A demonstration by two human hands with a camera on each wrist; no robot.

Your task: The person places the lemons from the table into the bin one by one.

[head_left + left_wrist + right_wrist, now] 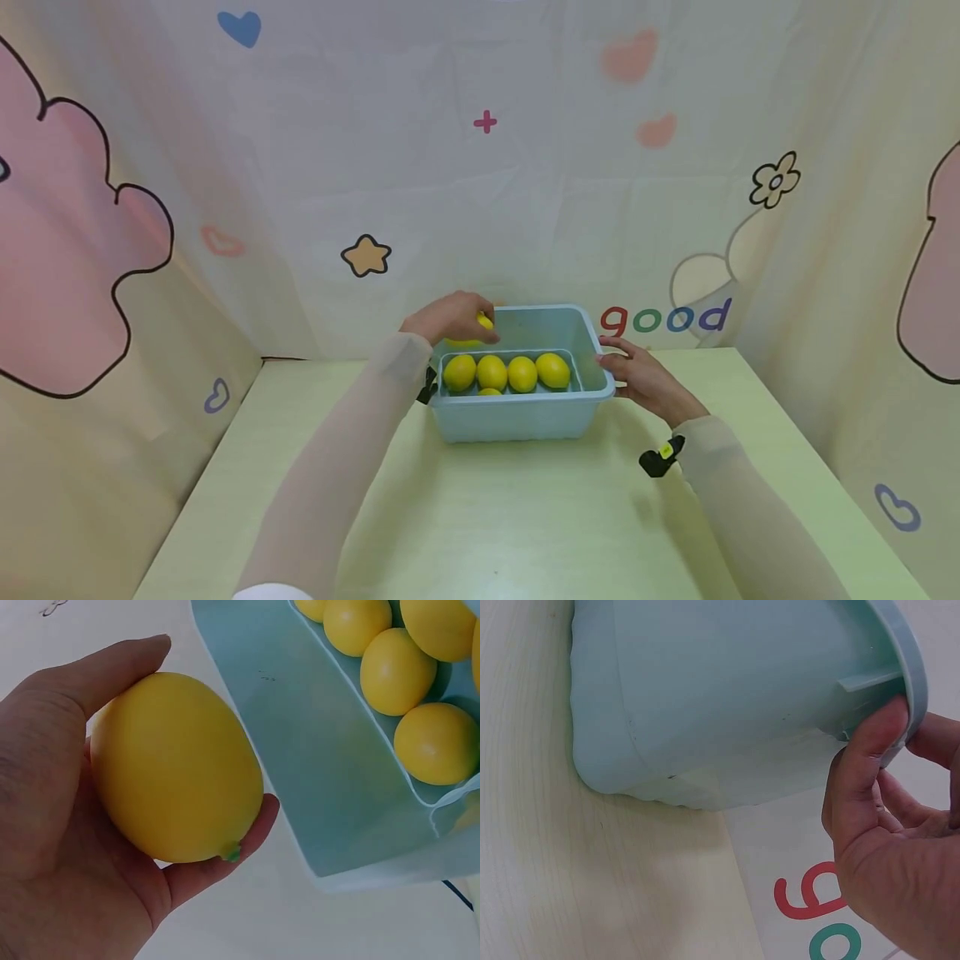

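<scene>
My left hand (448, 318) holds a yellow lemon (176, 769) with a small green tip, thumb on one side and fingers round the other. In the head view it is over the back left part of a light blue plastic tub (517, 421). Several more lemons (522, 374) lie on the tub's floor, most in a row. At the tub's right end, my right hand (648, 383) pinches the rim (916, 675), as the right wrist view shows.
The tub stands on a pale wooden table (495, 517), near its back edge. Behind it hangs a light curtain (420, 150) printed with hearts, a star, a flower and the word "good". More curtain hangs along both sides.
</scene>
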